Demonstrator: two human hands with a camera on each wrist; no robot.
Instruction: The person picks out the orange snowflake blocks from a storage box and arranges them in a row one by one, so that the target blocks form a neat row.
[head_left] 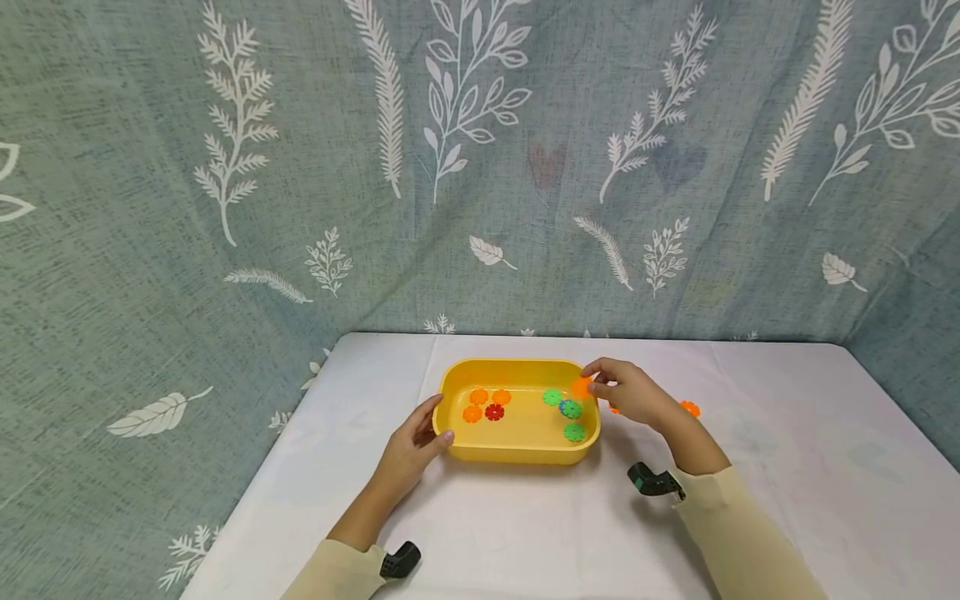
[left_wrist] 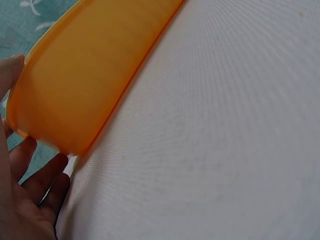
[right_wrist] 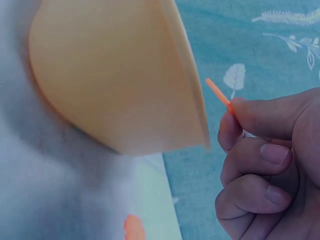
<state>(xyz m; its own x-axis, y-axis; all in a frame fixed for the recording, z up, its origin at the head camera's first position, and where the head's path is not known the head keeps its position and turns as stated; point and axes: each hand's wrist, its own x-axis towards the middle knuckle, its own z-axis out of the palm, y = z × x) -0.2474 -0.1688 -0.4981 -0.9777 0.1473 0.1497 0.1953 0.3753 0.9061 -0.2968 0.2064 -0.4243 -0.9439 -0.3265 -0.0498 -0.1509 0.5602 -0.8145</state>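
A yellow plastic tray [head_left: 517, 456] stands on the white table. My left hand [head_left: 408, 450] holds its left end, with the thumb over the rim and the other fingers along the outer wall [left_wrist: 75, 85]. Above the tray's right end, my right hand [head_left: 630, 392] pinches an orange flower-shaped disc [head_left: 581, 387] between thumb and forefinger. In the right wrist view this disc [right_wrist: 218, 93] is seen edge-on, just past the rim. Inside the tray, orange discs [head_left: 478, 397] and a red disc [head_left: 494, 412] lie on the left, green discs [head_left: 574, 432] and a partly covered blue one on the right.
Right of the tray, an orange disc [head_left: 690, 408] lies on the white tablecloth [head_left: 787, 467]. Another orange disc [head_left: 615, 409] is partly hidden by my right hand. A grey-green patterned curtain [head_left: 555, 250] hangs behind the table and at both sides.
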